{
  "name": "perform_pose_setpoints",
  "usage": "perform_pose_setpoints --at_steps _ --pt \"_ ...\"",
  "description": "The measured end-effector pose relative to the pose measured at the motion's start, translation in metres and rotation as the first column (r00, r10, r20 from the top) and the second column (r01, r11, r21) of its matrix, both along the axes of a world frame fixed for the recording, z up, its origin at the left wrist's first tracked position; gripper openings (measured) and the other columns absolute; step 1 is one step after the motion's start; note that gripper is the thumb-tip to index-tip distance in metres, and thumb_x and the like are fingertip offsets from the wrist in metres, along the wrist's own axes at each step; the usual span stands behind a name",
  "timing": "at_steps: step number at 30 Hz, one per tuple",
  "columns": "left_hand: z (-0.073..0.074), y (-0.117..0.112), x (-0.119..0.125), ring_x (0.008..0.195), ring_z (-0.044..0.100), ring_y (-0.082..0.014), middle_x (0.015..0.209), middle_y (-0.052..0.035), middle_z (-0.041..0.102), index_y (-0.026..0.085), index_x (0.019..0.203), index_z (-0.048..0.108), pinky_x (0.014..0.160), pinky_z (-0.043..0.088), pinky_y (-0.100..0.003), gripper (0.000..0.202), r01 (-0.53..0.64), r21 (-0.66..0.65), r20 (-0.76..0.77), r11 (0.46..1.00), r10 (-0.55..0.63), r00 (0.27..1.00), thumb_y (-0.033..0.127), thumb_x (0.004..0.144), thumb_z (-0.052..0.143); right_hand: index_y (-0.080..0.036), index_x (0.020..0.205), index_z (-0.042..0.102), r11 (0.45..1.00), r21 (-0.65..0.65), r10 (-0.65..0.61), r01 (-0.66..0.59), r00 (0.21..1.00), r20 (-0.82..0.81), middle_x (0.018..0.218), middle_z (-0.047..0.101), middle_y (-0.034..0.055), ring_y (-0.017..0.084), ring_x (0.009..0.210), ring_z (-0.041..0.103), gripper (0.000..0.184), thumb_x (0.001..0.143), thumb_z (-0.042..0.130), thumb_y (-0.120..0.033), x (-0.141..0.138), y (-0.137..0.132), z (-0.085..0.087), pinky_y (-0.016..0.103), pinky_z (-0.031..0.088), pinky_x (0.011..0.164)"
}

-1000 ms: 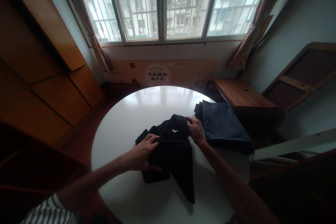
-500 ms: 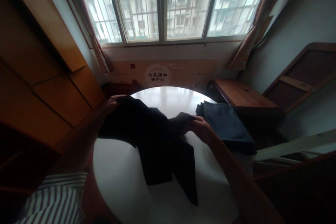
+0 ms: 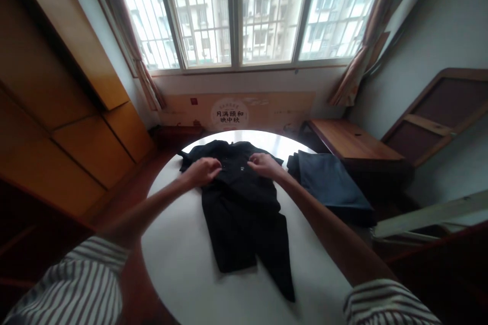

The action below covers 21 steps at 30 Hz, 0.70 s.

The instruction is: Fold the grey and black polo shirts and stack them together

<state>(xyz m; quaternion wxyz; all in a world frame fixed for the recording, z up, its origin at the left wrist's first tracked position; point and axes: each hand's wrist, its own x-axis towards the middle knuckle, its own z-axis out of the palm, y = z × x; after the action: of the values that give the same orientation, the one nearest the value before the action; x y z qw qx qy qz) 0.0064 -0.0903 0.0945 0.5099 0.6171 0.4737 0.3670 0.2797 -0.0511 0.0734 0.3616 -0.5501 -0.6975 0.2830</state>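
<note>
A black garment [image 3: 244, 218] lies spread lengthwise on the round white table [image 3: 179, 264], its collar end toward the window. My left hand [image 3: 204, 170] rests on the garment near the collar, fingers curled onto the cloth. My right hand [image 3: 263, 164] lies on the cloth just right of a small white label, fingers bent and pinching the fabric. Both hands sit close together at the far end of the garment.
A folded dark blue cloth [image 3: 330, 185] lies at the table's right edge. A wooden bench [image 3: 351, 144] stands beyond it. Wooden cabinets [image 3: 57, 127] line the left wall. A printed cardboard panel [image 3: 232, 111] leans under the window.
The bunched garment was lifted and swung out to the left, then laid flat and stretched toward the window. Both hands moved to its far collar end.
</note>
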Motion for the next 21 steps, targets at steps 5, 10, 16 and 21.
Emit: perform_pose_setpoints --at_steps 5,10,16,21 --pt "-0.059 -0.03 0.0 0.085 0.068 -0.0273 0.084 -0.0068 0.068 0.023 0.119 0.064 0.083 0.048 -0.035 0.044 0.326 0.28 -0.587 0.903 -0.107 0.802 0.05 0.084 0.069 -0.017 0.086 0.072 0.985 -0.172 0.081 -0.023 0.938 0.337 0.079 0.072 0.0133 0.03 0.081 0.068 0.055 0.053 0.086 -0.06 0.046 -0.073 -0.033 0.034 0.05 0.07" --pt "-0.068 -0.063 -0.001 0.103 0.063 -0.0328 0.115 -0.017 0.062 0.015 0.124 0.056 0.092 0.047 -0.042 0.072 0.322 0.315 -0.755 0.893 0.031 0.655 0.072 0.081 0.058 -0.011 0.147 0.043 0.963 -0.253 0.179 -0.089 0.917 0.358 0.115 0.069 0.021 0.037 0.106 0.065 0.104 0.062 0.082 -0.057 0.061 -0.143 -0.053 0.043 0.05 0.088" --pt "-0.077 -0.123 0.002 0.119 0.058 -0.0402 0.142 -0.0239 0.05 0.018 0.155 0.016 0.098 0.045 -0.047 0.108 0.265 0.171 -0.75 0.949 -0.049 0.659 0.068 0.075 0.068 -0.021 0.159 0.015 0.98 -0.089 0.194 -0.179 0.958 0.212 0.092 0.069 0.0091 0.027 0.082 0.066 0.077 0.092 0.051 -0.028 0.036 -0.21 -0.068 0.041 0.051 0.078" --pt "-0.092 -0.157 0.013 0.115 0.062 -0.0346 0.134 -0.0174 0.06 0.024 0.156 0.016 0.095 0.047 -0.043 0.086 0.352 0.126 -0.672 0.927 -0.181 0.718 0.044 0.087 0.062 -0.025 0.153 0.03 0.98 -0.017 0.199 -0.198 0.979 0.049 0.074 0.054 -0.0006 0.017 0.061 0.054 0.059 0.096 0.044 -0.028 0.026 -0.21 -0.061 0.029 0.047 0.062"
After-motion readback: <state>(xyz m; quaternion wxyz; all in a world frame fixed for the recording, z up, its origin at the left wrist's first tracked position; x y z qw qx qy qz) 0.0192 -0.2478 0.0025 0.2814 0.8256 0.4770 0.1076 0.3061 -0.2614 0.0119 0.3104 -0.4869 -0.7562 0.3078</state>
